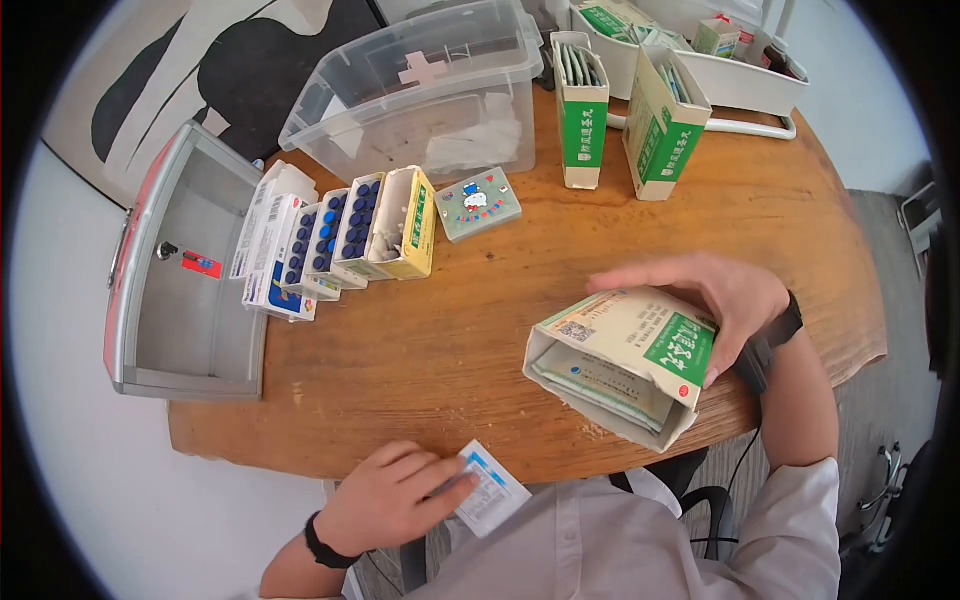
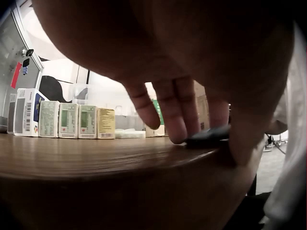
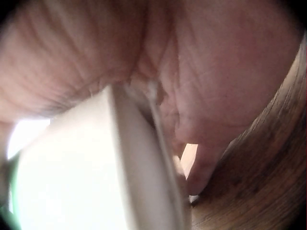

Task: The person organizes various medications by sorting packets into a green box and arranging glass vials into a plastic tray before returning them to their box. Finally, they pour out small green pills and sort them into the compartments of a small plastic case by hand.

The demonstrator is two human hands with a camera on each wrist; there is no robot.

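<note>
As I watch remotely, the right hand (image 1: 738, 292), spread wide, grips a green-and-cream box (image 1: 640, 345) above the table (image 1: 390, 370); the left hand (image 1: 395, 492) touches a sachet (image 1: 495, 497), whether pinching I can't tell; vial cartons (image 1: 328, 240) stand beyond.

On the brown wooden worktop (image 1: 450, 340), a clear rectangular plastic bin (image 1: 420, 104) stood at eleven o'clock, two upright green-and-cream cardboard cartons (image 1: 583, 130) (image 1: 665, 140) at one. At four, the right hand (image 1: 737, 295) held an open cream-and-green cardboard carton (image 1: 630, 345); at six, a flat white-and-blue packet (image 1: 495, 497) lay under the left hand (image 1: 385, 500).
</note>
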